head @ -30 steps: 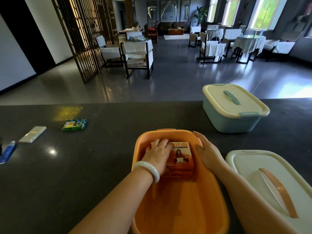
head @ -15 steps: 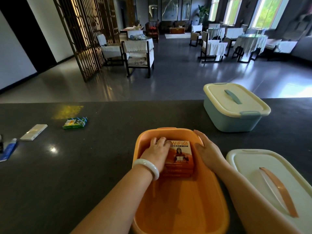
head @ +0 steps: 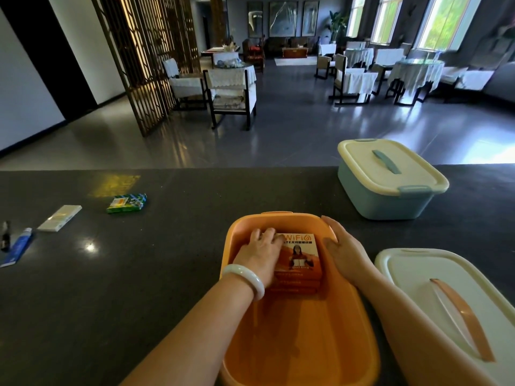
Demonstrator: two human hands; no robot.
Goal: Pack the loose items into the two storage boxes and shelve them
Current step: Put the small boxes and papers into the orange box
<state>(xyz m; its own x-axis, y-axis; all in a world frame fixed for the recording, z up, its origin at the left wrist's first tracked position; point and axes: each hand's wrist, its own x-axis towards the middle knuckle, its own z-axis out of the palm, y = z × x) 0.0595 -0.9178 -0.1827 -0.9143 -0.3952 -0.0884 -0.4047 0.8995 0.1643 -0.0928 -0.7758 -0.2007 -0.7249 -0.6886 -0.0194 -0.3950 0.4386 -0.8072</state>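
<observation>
While the left hand (head: 262, 253) curled its fingers (head: 264, 235) over a stack of small packets (head: 299, 260) at the far end of the orange box (head: 278, 363), the right hand (head: 344, 249) lay flat, fingers together, against the rim. Packing had begun; next, I judged, came the green packet (head: 126, 203), the white carton (head: 59, 218) and the tube (head: 18, 247) well to the left on the surface (head: 111, 274).

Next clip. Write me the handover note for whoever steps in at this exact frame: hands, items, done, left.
Left hand: fingers curled on the stack of WiFi boxes inside the open orange box.
Right hand: flat on that box's right rim, holding nothing.
Orange box's lid lies at right; blue box is closed.
Left to pack: green packet, white box, blue tube. Then lid on, shelve both.
</observation>
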